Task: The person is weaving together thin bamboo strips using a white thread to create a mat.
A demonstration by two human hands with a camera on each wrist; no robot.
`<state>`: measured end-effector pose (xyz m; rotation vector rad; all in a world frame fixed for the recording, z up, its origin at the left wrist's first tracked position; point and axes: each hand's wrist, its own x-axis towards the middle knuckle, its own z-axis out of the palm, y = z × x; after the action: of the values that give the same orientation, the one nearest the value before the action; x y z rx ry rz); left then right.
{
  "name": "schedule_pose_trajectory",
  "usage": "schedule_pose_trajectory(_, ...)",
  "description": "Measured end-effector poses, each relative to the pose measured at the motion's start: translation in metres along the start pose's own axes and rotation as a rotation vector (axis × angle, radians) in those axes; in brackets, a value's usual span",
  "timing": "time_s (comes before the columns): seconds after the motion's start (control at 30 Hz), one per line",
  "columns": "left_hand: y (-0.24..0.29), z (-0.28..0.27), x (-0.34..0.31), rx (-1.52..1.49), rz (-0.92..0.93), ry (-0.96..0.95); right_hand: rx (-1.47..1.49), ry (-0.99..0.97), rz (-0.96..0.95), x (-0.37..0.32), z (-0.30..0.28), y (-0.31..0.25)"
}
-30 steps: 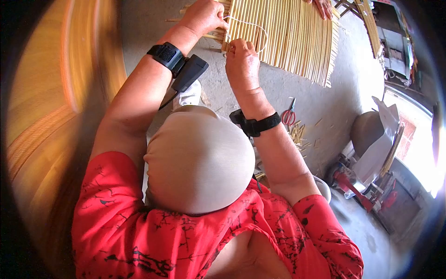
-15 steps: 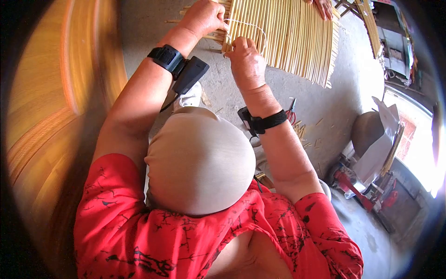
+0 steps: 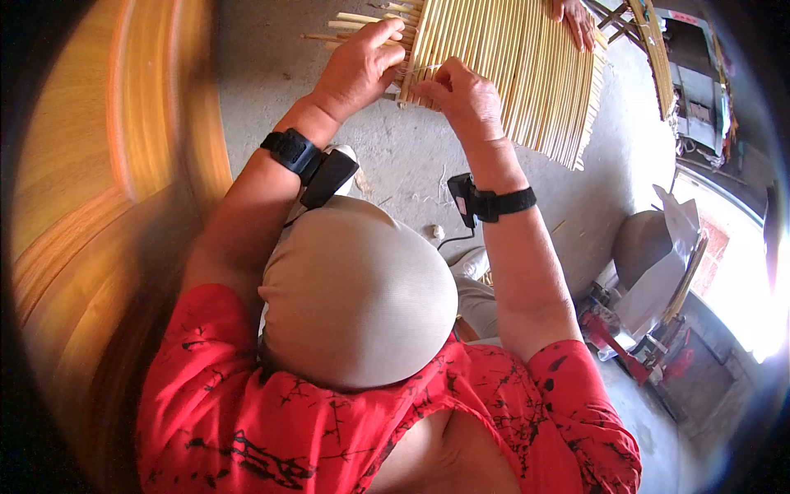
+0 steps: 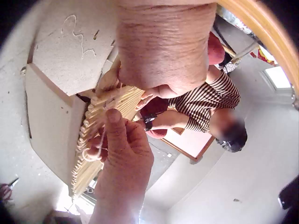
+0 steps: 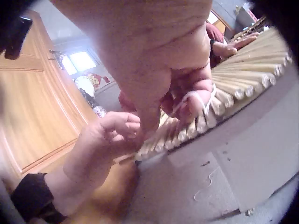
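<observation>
A mat of thin pale sticks (image 3: pixel 510 74) lies ahead, its sticks side by side. White string (image 3: pixel 428 67) spans a short stretch between my two hands at the mat's near left corner. My left hand (image 3: pixel 358 74), fingers curled, pinches at the string by the outermost sticks; its fingertips are partly hidden. My right hand (image 3: pixel 473 99) is just right of it, over the stick ends, thumb and fingers bent together. In the right wrist view, a loop of the string (image 5: pixel 198 99) passes around the right hand's fingers (image 5: pixel 187 107), which hold it.
Another person's hand (image 3: pixel 576 23) rests on the mat's far side; that person wears a striped shirt (image 4: pixel 196 105). Loose stick ends (image 3: pixel 350 23) jut out left of the mat. A wooden panel (image 3: pixel 74 165) stands at left, and red-handled equipment (image 3: pixel 617 337) at right.
The wide string loop over the mat has drawn in to a short span. My right hand has moved right, and my left hand has shifted down and turned. The mat sits slightly lower in view.
</observation>
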<state>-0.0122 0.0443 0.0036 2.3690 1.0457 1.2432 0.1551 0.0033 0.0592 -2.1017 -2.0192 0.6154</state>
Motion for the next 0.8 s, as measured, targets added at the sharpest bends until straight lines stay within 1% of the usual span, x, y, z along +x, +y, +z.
schedule_pose_trajectory(0.03,0.0,-0.001,-0.002,0.0,-0.002,0.002,-0.002,-0.002,-0.001,0.001,-0.002,0.001)
schedule_pose_trajectory(0.1,0.0,-0.005,-0.005,0.053,0.004,0.051,-0.221,0.457,-0.245,0.0,-0.006,0.005)
schedule_pose_trajectory(0.13,0.0,-0.005,-0.006,0.045,0.041,0.11,-0.193,0.461,-0.249,0.002,-0.014,0.003)
schedule_pose_trajectory(0.17,-0.001,-0.005,-0.007,0.045,0.038,0.114,-0.204,0.542,-0.344,0.009,-0.017,0.008)
schedule_pose_trajectory(0.23,-0.002,-0.006,-0.007,0.034,0.09,0.076,0.004,0.334,-0.211,0.016,-0.022,0.0)
schedule_pose_trajectory(0.27,-0.002,-0.008,-0.007,0.035,0.09,0.076,0.005,0.334,-0.212,0.022,-0.021,-0.003)
schedule_pose_trajectory(0.33,0.001,-0.014,-0.006,0.064,0.168,0.046,0.003,0.006,-0.073,0.035,-0.015,-0.009)
schedule_pose_trajectory(0.37,0.0,-0.014,-0.008,0.067,0.166,0.045,-0.021,-0.052,-0.023,0.04,-0.011,-0.013)
schedule_pose_trajectory(0.43,-0.002,-0.014,-0.014,0.031,0.116,-0.005,-0.106,-0.134,0.019,0.045,-0.003,-0.017)
schedule_pose_trajectory(0.47,-0.003,-0.014,-0.015,0.033,0.112,-0.004,-0.107,-0.137,0.016,0.046,0.0,-0.019)
schedule_pose_trajectory(0.53,-0.005,-0.012,-0.015,0.019,0.124,0.037,-0.212,-0.111,0.117,0.046,0.007,-0.02)
schedule_pose_trajectory(0.57,-0.005,-0.012,-0.016,0.016,0.12,0.039,-0.216,-0.114,0.118,0.045,0.01,-0.021)
schedule_pose_trajectory(0.63,-0.004,-0.013,-0.014,-0.028,0.132,-0.001,-0.127,-0.072,0.202,0.042,0.012,-0.023)
schedule_pose_trajectory(0.67,-0.004,-0.013,-0.014,-0.028,0.132,-0.001,-0.144,-0.078,0.212,0.043,0.012,-0.025)
schedule_pose_trajectory(0.7,-0.003,-0.012,-0.014,-0.01,0.099,-0.026,-0.142,-0.079,0.213,0.044,0.014,-0.023)
schedule_pose_trajectory(0.77,-0.002,-0.012,-0.015,0.01,0.063,-0.05,-0.101,0.32,0.131,0.055,0.022,-0.006)
schedule_pose_trajectory(0.8,-0.002,-0.013,-0.016,0.014,0.053,-0.04,0.158,0.355,0.125,0.062,0.013,0.003)
